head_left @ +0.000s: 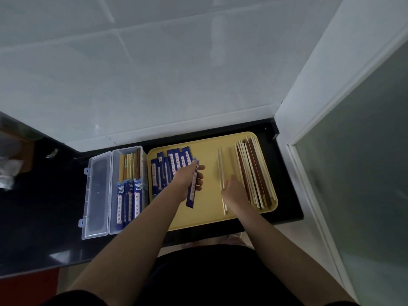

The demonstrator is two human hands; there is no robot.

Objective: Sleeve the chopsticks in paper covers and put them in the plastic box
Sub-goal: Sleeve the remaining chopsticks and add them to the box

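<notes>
- Left hand [187,180] grips one dark blue paper cover [192,186] with pale print, over the yellow tray [207,215].
- Right hand [235,192] curls around pale chopsticks [221,171] lying on the tray.
- Clear plastic box [129,191], lid open, holds sleeved pairs left of the tray.

No text legible anywhere in head view. Blue paper covers [167,171] piled at left of yellow tray [207,217]: each carries white vertical strip with dark characters, too small and blurred to read. Same strip on blue cover [191,191] held in left hand [187,177], characters unreadable. Sleeved chopsticks [129,199] in clear plastic box [114,195]: white strips with red round mark and dark characters, also indecipherable. No numbers or brand names made out.
</notes>
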